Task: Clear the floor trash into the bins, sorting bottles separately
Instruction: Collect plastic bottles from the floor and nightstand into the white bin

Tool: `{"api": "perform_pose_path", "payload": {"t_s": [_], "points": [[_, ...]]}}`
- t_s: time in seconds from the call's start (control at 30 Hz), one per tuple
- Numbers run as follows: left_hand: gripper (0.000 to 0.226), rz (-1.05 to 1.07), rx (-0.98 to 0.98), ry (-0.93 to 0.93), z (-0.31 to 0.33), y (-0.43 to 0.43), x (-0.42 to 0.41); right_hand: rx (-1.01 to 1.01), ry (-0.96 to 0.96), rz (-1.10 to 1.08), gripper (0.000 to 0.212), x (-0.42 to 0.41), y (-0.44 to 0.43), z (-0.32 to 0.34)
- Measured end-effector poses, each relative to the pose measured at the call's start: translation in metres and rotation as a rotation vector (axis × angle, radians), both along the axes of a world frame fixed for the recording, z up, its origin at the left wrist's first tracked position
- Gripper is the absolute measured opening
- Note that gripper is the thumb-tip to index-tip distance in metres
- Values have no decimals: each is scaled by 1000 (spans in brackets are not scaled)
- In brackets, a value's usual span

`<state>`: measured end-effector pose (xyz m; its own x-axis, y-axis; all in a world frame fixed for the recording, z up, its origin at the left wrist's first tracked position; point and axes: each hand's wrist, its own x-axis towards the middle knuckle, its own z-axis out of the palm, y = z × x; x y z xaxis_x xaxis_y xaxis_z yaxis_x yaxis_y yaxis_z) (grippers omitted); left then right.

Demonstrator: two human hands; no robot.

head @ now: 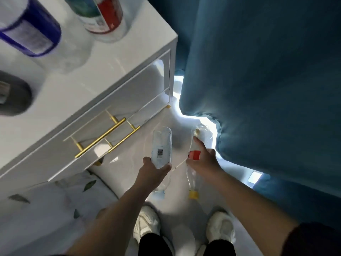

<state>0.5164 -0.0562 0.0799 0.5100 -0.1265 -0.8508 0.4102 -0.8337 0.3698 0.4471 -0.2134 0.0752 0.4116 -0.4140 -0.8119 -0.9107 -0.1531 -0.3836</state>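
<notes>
My left hand [154,168] grips a clear plastic bottle [162,145] with a white barcode label, its base pointing away from me and a bluish cap end [160,193] below the hand. In my right hand [203,159] is a second clear bottle with a red label [194,154] and a yellow cap [193,194] toward me. More clear plastic with a pale round end [197,131] shows just beyond my right fingers at the curtain's foot; whether it is a separate bottle I cannot tell. A thin white stick [178,165] shows between the hands.
A white cabinet [114,93] with gold bar handles [103,138] stands close on the left, jars on its top. A blue curtain [267,80] hangs on the right. White leaf-print fabric [55,200] lies lower left. My white shoes [147,222] stand on the glossy white floor.
</notes>
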Motion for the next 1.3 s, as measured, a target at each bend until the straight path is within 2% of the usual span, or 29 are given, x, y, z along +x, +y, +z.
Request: {"api": "perform_pose_path", "payload": {"t_s": [0.07,0.17,0.27,0.43,0.5,0.7,0.8,0.9,1.03,1.23,1.3], "points": [[64,82,-24,31,46,-6,-1,51,-39,-14,93,2,-4,44],[63,171,-53,72,116,-9,-3,94,-49,-55,97,-1,-11,112],[61,189,-99,71,193,-4,-4,137,-45,-68,94,-7,-19,190],[58,178,-158,34,332,9,-9,146,-81,-55,99,-23,-27,337],[56,165,-186,10,383,12,-13,148,-108,-71,90,-34,-26,390],[61,-45,-279,-88,505,21,-39,110,-260,-243,37,-95,-5,517],[67,-204,-316,-109,546,22,-57,104,-303,-380,21,-137,9,557],[69,-340,-375,-112,580,12,-79,66,-345,-456,34,-174,11,589],[58,-427,-435,-102,609,-14,-120,-40,-402,-527,54,-225,8,623],[47,-546,-502,-86,630,-46,-203,-106,-470,-688,50,-336,14,648],[54,-594,-499,-68,636,-50,-241,-135,-468,-740,55,-381,20,648]]}}
